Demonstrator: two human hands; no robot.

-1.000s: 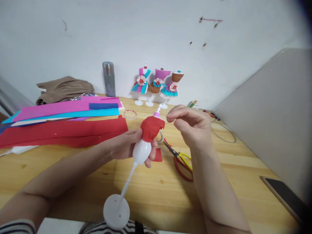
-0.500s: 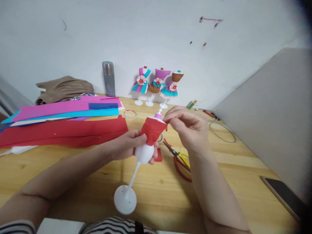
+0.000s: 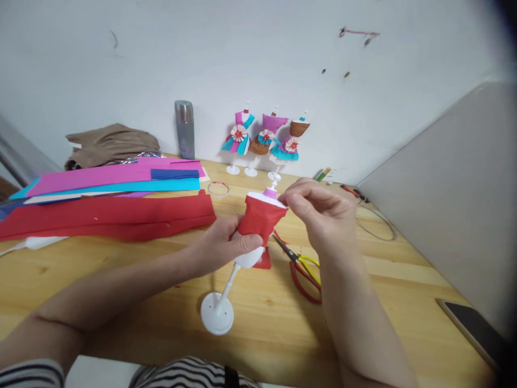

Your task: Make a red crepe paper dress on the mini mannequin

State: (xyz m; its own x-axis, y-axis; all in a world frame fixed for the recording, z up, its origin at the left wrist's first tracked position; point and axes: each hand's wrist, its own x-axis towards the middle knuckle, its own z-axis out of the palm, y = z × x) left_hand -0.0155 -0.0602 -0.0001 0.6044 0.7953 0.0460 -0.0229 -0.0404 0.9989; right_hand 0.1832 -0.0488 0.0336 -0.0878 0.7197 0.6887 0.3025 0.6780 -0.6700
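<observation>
Now left hand [image 3: 218, 248] around red-wrapped mannequin [image 3: 262, 215], thumb [image 3: 247, 244] lower

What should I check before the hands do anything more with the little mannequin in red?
1. Left grip around the mannequin: ok, at its middle.
2. Right grip at the top edge of the red cloth: ok, fingertips right there.
3. Right grip pinching the cloth: cannot tell.
4. Mannequin upright: not ok, it leans.
5. Round base touching the table: cannot tell.
6. Scissors out of both grips: ok, lying on the table.
</observation>
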